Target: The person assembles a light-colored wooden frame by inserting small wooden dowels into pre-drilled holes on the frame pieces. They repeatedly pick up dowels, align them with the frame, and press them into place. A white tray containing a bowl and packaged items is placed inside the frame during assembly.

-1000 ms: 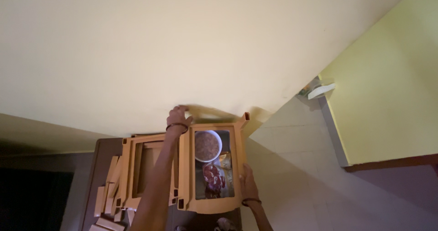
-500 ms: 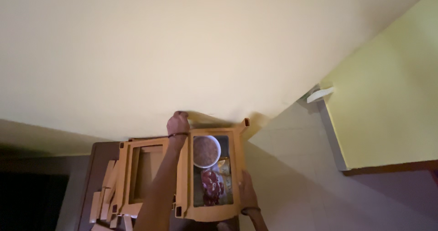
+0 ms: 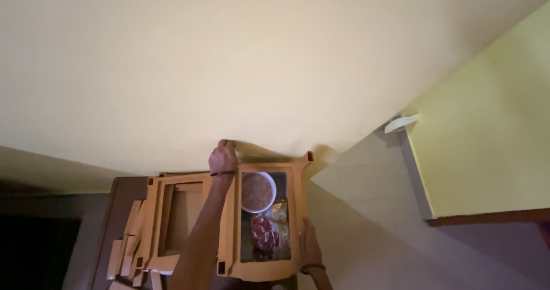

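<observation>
The orange plastic stool is held upside down, high against the pale wall, its seat frame turned toward the camera. It is gripped at its upper edge by the left hand, closed over the rim, and at its right side rail by the right hand, wrapped round the rail. Through the frame, a white bowl of brownish food and a few packets are seen. A second orange stool lies just beside it. The stool is judged light, stiff and smooth, best held at opposite rails.
</observation>
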